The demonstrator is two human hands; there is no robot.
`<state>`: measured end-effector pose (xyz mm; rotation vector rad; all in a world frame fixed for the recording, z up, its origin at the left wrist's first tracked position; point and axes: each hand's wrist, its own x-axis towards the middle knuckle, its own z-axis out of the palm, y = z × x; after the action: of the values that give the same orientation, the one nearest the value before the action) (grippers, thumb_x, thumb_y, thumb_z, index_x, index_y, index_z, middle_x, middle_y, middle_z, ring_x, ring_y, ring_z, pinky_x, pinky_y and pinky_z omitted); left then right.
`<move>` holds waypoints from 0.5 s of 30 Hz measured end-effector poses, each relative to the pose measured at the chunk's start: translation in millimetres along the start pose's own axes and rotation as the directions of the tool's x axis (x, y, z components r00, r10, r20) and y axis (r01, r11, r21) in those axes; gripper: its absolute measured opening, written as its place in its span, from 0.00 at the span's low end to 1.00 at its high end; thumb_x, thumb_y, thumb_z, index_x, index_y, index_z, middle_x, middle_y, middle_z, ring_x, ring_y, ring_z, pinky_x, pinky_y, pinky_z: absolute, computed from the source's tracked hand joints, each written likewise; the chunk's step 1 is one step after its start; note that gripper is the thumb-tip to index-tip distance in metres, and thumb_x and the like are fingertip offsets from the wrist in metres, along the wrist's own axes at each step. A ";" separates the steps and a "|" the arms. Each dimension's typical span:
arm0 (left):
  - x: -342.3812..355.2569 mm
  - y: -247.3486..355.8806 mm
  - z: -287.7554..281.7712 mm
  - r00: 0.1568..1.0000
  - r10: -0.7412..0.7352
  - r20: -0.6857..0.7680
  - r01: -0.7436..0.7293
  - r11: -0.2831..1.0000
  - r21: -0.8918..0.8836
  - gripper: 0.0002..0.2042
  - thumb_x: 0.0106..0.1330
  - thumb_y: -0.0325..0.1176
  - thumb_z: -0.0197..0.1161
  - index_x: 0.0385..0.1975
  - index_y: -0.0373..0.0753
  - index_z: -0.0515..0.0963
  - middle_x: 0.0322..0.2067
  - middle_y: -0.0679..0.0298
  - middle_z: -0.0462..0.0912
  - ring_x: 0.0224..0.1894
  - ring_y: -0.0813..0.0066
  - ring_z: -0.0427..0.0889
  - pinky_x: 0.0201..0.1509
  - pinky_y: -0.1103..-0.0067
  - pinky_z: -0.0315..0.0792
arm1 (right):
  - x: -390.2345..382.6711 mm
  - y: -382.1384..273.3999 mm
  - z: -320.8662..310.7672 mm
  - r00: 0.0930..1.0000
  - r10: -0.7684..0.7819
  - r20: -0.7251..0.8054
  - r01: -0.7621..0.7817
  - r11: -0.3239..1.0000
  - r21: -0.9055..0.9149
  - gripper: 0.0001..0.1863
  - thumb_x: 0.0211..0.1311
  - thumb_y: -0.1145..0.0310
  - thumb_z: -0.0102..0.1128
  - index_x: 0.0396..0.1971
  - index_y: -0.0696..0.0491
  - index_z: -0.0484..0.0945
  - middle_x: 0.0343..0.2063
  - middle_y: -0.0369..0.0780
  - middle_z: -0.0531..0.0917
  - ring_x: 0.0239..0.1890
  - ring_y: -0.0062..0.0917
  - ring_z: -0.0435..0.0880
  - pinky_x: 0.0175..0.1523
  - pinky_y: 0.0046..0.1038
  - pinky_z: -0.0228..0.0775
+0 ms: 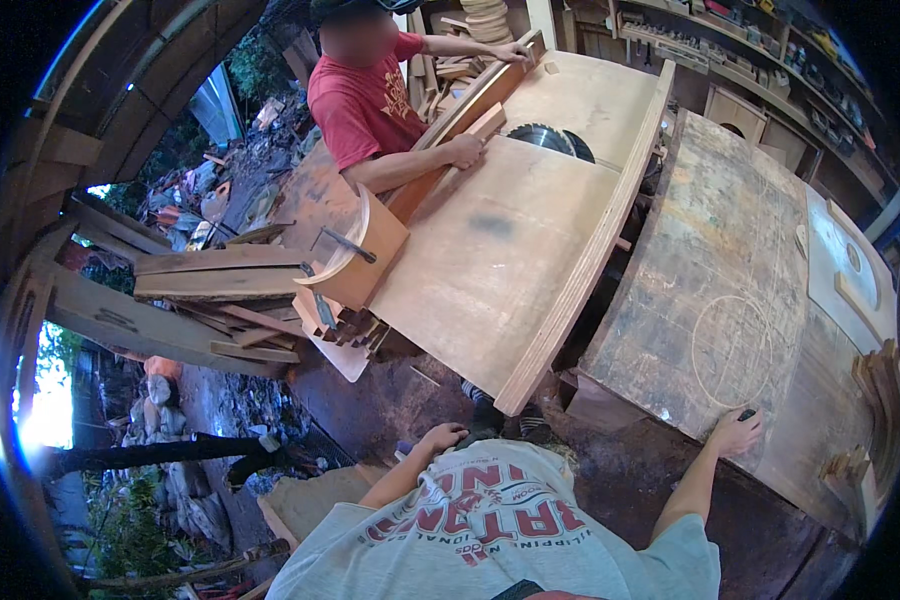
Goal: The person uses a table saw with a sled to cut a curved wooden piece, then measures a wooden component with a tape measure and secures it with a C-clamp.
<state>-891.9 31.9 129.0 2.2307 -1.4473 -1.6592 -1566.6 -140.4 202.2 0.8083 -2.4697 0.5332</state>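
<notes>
- Head view: the person's right hand (736, 434) rests at the near edge of a broad, worn, brown wooden workbench (715, 215), its fingertips drawn in around a small dark object (747, 414). That object is too small to tell its kind or long axis.
- A large, pale circle outline (732, 350) marked on the bench top lies just ahead of this hand, which is much nearer to it than the left.
- The left hand (443, 437) is by the person's side, near the grey printed shirt (500, 520), fingers bent; I cannot tell whether it grips anything.
- Right of the circle stand curved brown wooden pieces (878, 395); farther up the bench lies a pale flat panel (838, 235).
- Left of the bench, a long, pale plywood saw table (490, 250) stretches away from the person, a round toothed metal blade (550, 140) rising through it.
- Across it, a co-worker in a red shirt (370, 105) has one hand (463, 150) at a short wooden piece (485, 122) beside the blade.
- Upper right, open wooden shelves (710, 62) hold small blocks and tools, mostly too small to identify.
</notes>
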 end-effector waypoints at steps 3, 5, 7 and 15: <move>-0.1 -0.5 1.2 1.000 -0.016 -0.004 0.016 1.000 -0.002 0.25 0.69 0.50 0.60 0.57 0.37 0.81 0.53 0.48 0.85 0.56 0.52 0.83 0.61 0.64 0.74 | 1.0 0.0 -0.9 1.000 0.003 0.017 -0.003 1.000 -0.003 0.22 0.66 0.53 0.63 0.57 0.44 0.79 0.52 0.39 0.82 0.55 0.41 0.78 0.57 0.44 0.71; 1.6 -3.5 2.7 1.000 -0.020 -0.009 0.020 1.000 -0.012 0.25 0.69 0.50 0.60 0.57 0.38 0.81 0.53 0.48 0.85 0.56 0.52 0.83 0.61 0.64 0.74 | 1.3 0.8 -1.2 0.999 0.007 0.038 -0.007 1.000 -0.001 0.22 0.66 0.53 0.63 0.58 0.45 0.79 0.53 0.40 0.82 0.55 0.41 0.79 0.57 0.44 0.72; 3.6 -6.4 3.5 0.999 -0.051 -0.014 0.052 0.996 0.068 0.24 0.70 0.51 0.59 0.58 0.41 0.81 0.53 0.49 0.85 0.56 0.52 0.83 0.61 0.63 0.74 | 1.5 0.8 -1.0 0.998 0.005 0.060 -0.006 1.000 0.010 0.22 0.67 0.53 0.63 0.58 0.45 0.78 0.53 0.40 0.82 0.55 0.41 0.79 0.56 0.44 0.72; -12.0 23.5 -31.5 0.740 -0.019 -0.672 -0.045 0.996 -0.079 0.16 0.66 0.47 0.61 0.42 0.42 0.87 0.40 0.51 0.88 0.45 0.54 0.88 0.51 0.66 0.79 | 1.0 2.8 0.2 0.997 0.020 0.070 -0.018 0.999 -0.031 0.22 0.68 0.52 0.60 0.58 0.41 0.79 0.53 0.40 0.83 0.52 0.42 0.82 0.53 0.46 0.74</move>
<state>-883.5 11.1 163.4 2.3706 -1.1431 -0.7175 -1569.1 -138.8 202.0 0.8055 -2.5459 0.4803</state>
